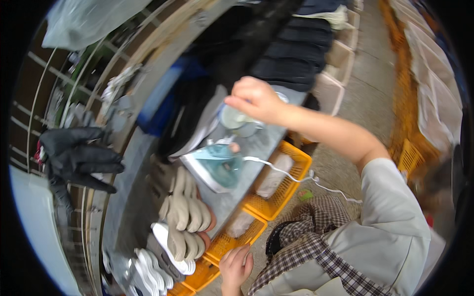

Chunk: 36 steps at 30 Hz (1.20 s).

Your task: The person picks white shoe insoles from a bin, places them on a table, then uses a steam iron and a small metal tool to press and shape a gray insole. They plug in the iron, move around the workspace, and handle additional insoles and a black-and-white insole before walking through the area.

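Note:
My right hand (254, 100) is over the grey table (236, 190), its fingers curled closed above a round, pale, clear-sided container (232, 117). Whether the fingers grip it or a small thing hides in them, I cannot make out. Just nearer, a teal and white clothes iron (215, 165) rests on the tabletop with its white cord (286, 169) trailing over the edge to the right. My left hand (236, 266) hangs low by the yellow crates, fingers loosely bent, with nothing seen in it. Stacked beige insole-shaped pieces (188, 213) and white ones (148, 269) lie on the table's near part.
Yellow plastic crates (282, 209) line the table's right side, holding wrapped pale bundles. Dark, sole-shaped pieces (289, 69) lie in rows farther off. Black and blue cloth (170, 98) covers the left side. A dark glove (79, 158) hangs at the wire rack. Pale bins (434, 89) stand across the aisle.

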### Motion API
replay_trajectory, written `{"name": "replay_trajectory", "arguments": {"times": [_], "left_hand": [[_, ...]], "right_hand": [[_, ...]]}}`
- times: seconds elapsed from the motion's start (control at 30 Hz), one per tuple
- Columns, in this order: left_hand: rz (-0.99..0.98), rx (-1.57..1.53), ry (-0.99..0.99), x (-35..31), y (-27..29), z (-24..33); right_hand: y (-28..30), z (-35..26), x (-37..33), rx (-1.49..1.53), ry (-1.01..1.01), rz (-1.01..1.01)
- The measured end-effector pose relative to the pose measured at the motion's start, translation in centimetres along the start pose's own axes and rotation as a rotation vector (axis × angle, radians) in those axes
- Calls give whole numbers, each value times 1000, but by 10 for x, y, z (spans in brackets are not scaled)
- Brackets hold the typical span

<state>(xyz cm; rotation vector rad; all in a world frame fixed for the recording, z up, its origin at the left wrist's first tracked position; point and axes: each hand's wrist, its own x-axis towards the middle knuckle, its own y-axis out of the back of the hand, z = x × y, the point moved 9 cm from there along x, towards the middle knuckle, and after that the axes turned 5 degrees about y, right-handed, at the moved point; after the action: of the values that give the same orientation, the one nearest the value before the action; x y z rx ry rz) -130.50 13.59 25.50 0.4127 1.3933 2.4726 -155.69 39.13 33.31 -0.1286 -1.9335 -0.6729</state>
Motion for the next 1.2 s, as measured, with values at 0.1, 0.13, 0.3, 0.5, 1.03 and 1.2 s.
{"name": "replay_trajectory", "arguments": {"times": [0.1,0.13,0.3,0.5,1.03,1.2], "left_hand": [[-152,-146,-128,-1,-50,6],[-209,-103,-172,-5,-68,10],[-594,-20,-429,-44,-165,49],[-897,43,-682,-90,-232,90],[-1050,40,-820,-67,-513,278],[-1047,-47,-751,-42,-683,336]], "right_hand": [[34,-28,-114,72,-336,156],[41,-42,-156,38,-437,214],[45,-126,-392,17,-1145,-295],[124,-223,-536,-4,-1440,-794],[513,-125,-778,-664,-1756,-785],[509,-72,-910,-376,-1894,-1202]]}}
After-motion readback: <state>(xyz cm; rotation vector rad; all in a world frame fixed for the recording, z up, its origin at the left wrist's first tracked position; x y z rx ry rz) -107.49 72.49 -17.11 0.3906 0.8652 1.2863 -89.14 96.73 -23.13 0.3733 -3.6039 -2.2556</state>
